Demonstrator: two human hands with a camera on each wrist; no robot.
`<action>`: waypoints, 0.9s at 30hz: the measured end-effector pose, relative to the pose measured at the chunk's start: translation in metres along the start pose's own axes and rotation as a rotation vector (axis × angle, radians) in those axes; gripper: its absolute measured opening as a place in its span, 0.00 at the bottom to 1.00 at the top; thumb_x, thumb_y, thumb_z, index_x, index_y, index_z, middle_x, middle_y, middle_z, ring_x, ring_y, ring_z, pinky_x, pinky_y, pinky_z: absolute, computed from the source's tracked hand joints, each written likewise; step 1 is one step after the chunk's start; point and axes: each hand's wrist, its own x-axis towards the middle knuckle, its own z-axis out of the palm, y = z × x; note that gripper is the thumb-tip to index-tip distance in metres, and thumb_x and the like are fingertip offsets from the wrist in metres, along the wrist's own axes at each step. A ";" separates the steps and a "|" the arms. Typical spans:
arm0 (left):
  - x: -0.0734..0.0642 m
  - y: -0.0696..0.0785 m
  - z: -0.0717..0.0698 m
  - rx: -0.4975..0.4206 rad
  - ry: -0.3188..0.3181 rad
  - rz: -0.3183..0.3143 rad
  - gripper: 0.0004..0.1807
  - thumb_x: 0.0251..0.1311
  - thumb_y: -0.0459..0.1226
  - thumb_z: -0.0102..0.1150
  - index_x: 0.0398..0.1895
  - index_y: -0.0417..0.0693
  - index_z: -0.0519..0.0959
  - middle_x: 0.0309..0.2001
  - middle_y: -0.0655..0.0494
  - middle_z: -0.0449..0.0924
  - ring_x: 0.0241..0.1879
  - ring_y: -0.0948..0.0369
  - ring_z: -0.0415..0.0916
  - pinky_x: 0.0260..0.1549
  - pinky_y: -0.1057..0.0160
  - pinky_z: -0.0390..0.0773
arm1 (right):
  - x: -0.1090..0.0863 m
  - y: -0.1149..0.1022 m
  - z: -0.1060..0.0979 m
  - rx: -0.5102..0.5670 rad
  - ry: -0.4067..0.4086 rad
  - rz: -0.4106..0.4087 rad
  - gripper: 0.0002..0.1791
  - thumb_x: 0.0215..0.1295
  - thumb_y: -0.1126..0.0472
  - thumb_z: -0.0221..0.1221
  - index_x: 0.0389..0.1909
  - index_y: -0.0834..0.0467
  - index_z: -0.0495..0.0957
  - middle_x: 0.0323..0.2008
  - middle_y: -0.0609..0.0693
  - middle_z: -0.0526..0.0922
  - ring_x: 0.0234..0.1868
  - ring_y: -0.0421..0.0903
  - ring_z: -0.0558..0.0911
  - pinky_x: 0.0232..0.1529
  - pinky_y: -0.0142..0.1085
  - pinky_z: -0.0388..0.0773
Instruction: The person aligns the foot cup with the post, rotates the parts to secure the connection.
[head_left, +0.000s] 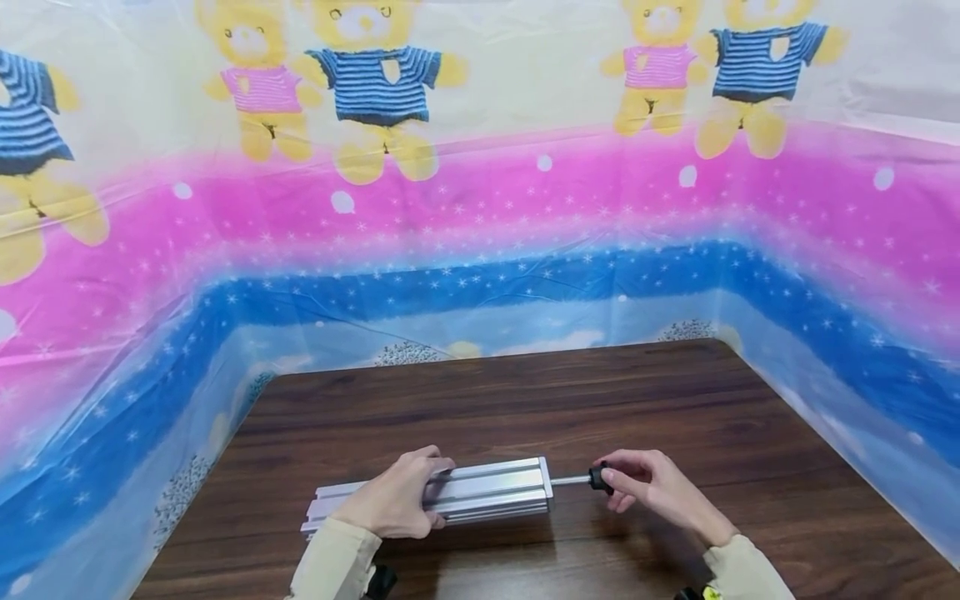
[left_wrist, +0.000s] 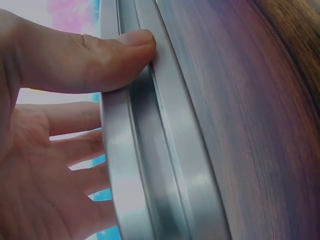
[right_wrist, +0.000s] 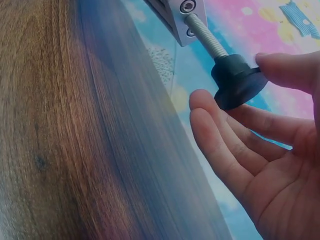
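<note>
A slotted aluminium profile (head_left: 491, 482) lies lengthwise on the brown wooden table. My left hand (head_left: 401, 498) grips it near the middle, thumb along the near side and fingers over the far side; in the left wrist view the thumb presses beside the groove of the profile (left_wrist: 190, 165). From the profile's right end plate (right_wrist: 196, 12) sticks out a threaded rod with a black foot (right_wrist: 239, 82), a leveling foot. My right hand (head_left: 651, 487) pinches that black foot (head_left: 600, 478) between thumb and fingers.
The dark wood-grain table (head_left: 487, 408) runs back to a hanging cloth (head_left: 480, 208) printed with teddy bears, pink and blue bands and snowflakes. This cloth surrounds the table at the back and both sides.
</note>
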 end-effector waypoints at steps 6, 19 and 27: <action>0.001 -0.001 -0.001 0.013 0.018 0.006 0.36 0.38 0.32 0.72 0.58 0.33 0.79 0.41 0.57 0.74 0.37 0.61 0.69 0.37 0.63 0.73 | 0.005 0.001 0.001 0.010 0.004 0.026 0.21 0.80 0.56 0.49 0.47 0.71 0.80 0.34 0.68 0.86 0.28 0.48 0.88 0.32 0.46 0.85; -0.003 -0.004 -0.001 -0.005 0.040 0.004 0.34 0.38 0.31 0.72 0.56 0.32 0.80 0.38 0.57 0.74 0.34 0.64 0.68 0.34 0.66 0.72 | 0.002 -0.001 0.007 0.019 0.017 0.020 0.27 0.75 0.58 0.56 0.67 0.72 0.68 0.52 0.68 0.81 0.44 0.53 0.88 0.44 0.42 0.85; -0.003 -0.007 0.000 -0.007 0.038 0.005 0.34 0.39 0.32 0.73 0.57 0.34 0.80 0.42 0.57 0.76 0.36 0.63 0.70 0.37 0.65 0.74 | 0.004 0.001 0.007 -0.036 0.012 -0.071 0.23 0.71 0.61 0.61 0.61 0.71 0.74 0.46 0.62 0.85 0.43 0.47 0.88 0.43 0.43 0.85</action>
